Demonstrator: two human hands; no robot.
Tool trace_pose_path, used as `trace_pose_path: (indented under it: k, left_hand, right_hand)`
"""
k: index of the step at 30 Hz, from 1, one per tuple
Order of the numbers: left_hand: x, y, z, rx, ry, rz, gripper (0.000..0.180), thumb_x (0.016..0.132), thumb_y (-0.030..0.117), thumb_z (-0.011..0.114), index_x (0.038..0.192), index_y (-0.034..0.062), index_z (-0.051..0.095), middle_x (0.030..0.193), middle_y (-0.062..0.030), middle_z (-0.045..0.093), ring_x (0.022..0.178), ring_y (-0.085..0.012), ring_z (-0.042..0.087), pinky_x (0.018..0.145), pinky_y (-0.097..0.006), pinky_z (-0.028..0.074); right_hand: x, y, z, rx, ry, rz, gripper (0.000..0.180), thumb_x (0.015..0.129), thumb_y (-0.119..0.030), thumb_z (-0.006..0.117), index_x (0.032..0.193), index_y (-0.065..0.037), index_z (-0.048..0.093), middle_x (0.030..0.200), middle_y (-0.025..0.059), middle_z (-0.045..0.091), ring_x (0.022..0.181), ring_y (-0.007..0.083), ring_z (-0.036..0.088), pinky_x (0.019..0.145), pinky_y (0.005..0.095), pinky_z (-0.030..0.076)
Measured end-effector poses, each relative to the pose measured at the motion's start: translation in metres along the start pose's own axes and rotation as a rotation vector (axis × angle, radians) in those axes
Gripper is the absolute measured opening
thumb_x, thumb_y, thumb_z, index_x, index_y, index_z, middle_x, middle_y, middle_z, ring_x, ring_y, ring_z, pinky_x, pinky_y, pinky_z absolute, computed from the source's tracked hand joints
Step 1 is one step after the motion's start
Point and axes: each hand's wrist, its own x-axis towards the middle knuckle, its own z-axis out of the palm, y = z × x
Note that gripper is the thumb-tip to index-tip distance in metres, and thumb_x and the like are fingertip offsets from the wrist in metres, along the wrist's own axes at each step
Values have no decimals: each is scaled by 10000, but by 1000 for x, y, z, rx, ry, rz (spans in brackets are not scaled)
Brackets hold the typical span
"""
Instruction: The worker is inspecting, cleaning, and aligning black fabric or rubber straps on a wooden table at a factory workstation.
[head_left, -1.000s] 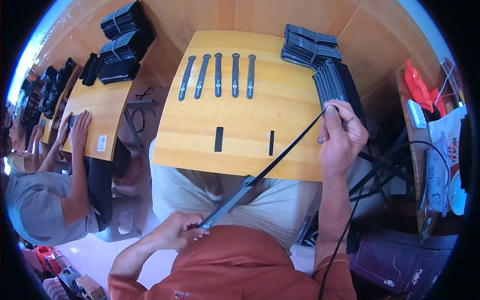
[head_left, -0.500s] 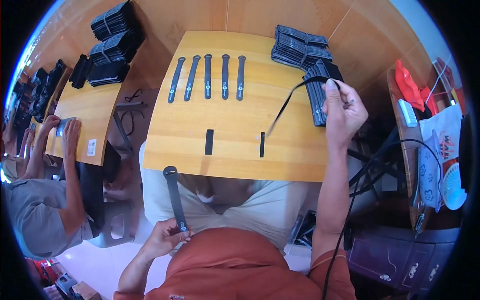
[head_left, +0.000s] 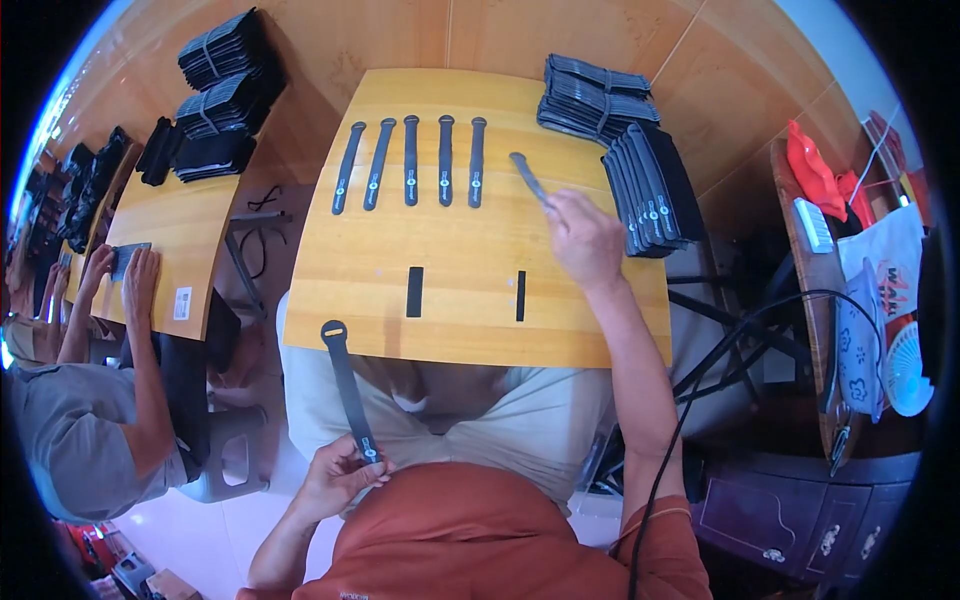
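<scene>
Now I see the right hand point(head_left: 585, 238) out over the counter point(head_left: 330, 300), approx. in the middle toward the far right side. It is closed on one end of a thin black strap point(head_left: 530, 178); the free end points to the far edge, just beside the row of five straps point(head_left: 410, 165) lying parallel near the far edge.

My left hand point(head_left: 335, 480) is down at the body, off the near edge of the counter. Its fingers pinch the lower end of a second black strap point(head_left: 345, 385), which stands up nearly vertical; the top end with a loop reaches the near left edge.

Two short black pieces point(head_left: 414, 291) lie flat near the near edge, well apart from each other. Stacks of black straps point(head_left: 625, 140) fill the far right corner.

At the left, another person point(head_left: 110, 420) works at a separate counter, both hands on a dark item.
</scene>
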Motion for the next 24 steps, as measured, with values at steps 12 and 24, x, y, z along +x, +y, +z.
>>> trace_pose_path:
  k: [12, 24]
  left_hand:
    - [14, -5, 10, 101, 4, 166, 151, 955, -9, 670, 1104, 13, 661, 1062, -71, 730, 1009, -117, 664, 905, -281, 531]
    - [26, 2, 25, 32, 81, 115, 309, 937, -42, 666, 1235, 30, 627, 1022, -63, 733, 794, -70, 623, 675, -215, 496]
  right_hand:
    - [-16, 7, 39, 14, -381, 14, 109, 908, -136, 622, 947, -70, 700, 1004, 50, 696, 837, 285, 696, 697, 454, 557]
    - [5, 5, 46, -95, -608, 127, 219, 967, -223, 607, 1110, -92, 707, 1132, 60, 650, 983, 309, 666, 793, 485, 537]
